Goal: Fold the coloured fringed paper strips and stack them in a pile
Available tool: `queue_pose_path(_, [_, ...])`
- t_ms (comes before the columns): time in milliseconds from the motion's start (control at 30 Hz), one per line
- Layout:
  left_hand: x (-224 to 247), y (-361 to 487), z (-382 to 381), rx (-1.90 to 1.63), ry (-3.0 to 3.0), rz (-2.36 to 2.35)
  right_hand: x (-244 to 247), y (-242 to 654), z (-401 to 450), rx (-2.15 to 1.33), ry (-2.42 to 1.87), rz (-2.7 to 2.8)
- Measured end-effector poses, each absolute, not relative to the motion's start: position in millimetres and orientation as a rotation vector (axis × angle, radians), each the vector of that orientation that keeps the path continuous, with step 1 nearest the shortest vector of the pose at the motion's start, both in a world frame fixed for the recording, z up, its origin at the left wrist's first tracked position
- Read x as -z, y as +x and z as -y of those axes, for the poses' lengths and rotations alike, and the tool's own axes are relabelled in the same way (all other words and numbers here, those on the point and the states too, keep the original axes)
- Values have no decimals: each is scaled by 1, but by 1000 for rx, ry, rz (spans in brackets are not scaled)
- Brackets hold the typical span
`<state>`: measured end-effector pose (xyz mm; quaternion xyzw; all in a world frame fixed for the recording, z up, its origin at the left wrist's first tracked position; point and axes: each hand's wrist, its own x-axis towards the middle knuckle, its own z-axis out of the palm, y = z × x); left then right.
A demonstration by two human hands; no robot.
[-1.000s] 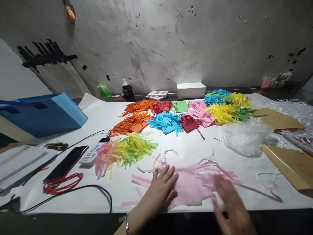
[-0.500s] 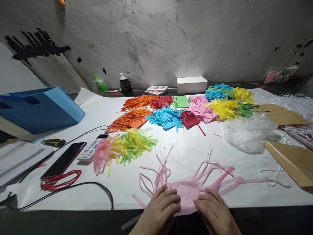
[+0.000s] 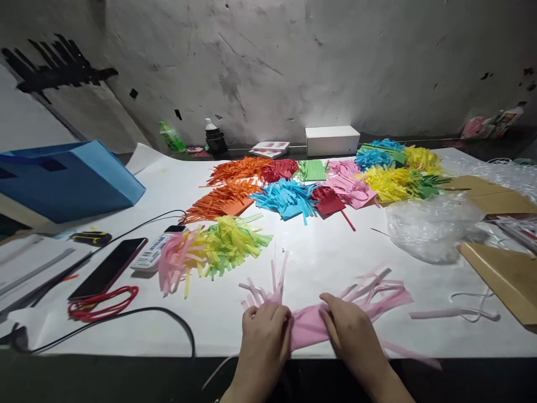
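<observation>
Pink tissue paper [image 3: 309, 327], cut into fringes at both ends, lies at the table's front edge between my hands. Its uncut middle looks folded into a narrower band. My left hand [image 3: 266, 330] is closed on the left part, with fringe strips sticking out beyond the fingers. On the right part, my right hand [image 3: 348, 327] grips with thumb and fingers, the index finger along the upper edge. Loose strips spread past it to the right. One separate pink strip [image 3: 436, 314] lies farther right. A pink, yellow and green tissue fringe bundle [image 3: 230, 243] rests to the left.
Several coloured fringe bundles [image 3: 285, 198] line the back. At left are a blue bag [image 3: 71, 182], a phone [image 3: 109, 268], a red cord [image 3: 103, 302] and a black cable [image 3: 168, 314]. Clear plastic [image 3: 432, 229] and brown envelopes [image 3: 503, 280] sit at right; a white box [image 3: 331, 141] stands behind.
The pink paper's middle has gone from wide and flat to a narrower folded band. Both hands have shifted up and closed more around it. A strip at right now lies apart from it.
</observation>
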<state>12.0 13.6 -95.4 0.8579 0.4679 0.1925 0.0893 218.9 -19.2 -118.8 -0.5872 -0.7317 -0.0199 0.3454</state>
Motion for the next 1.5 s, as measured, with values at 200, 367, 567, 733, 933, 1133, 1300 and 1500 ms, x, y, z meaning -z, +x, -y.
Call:
queue_pose_path(200, [96,14,-19,-509,2583,-1376,106,227,30,202,-1287,2016])
queue_pose_path(367, [88,8,-21,-806,2645,-1406,118,231,49,108,-1105,2114])
queue_pose_path(567, [90,19,-2,-854,2824,-672,116,232,65,172,-1063,1995])
queue_pose_path(733, [94,22,-3,-795,2783,-671,112,234,69,176,-1103,2000])
queue_pose_path(933, [96,18,-3,-831,2741,-792,110,233,70,-14,-1269,1874])
queue_pose_path(1133, [98,25,-5,-576,2668,-1211,111,225,63,64,-1698,1737])
queue_pose_path(1300, [98,29,-10,-616,2661,-1196,107,225,57,162,-1423,1888])
queue_pose_path(1500, [90,20,-4,-756,2737,-750,107,238,67,67,-1167,2052])
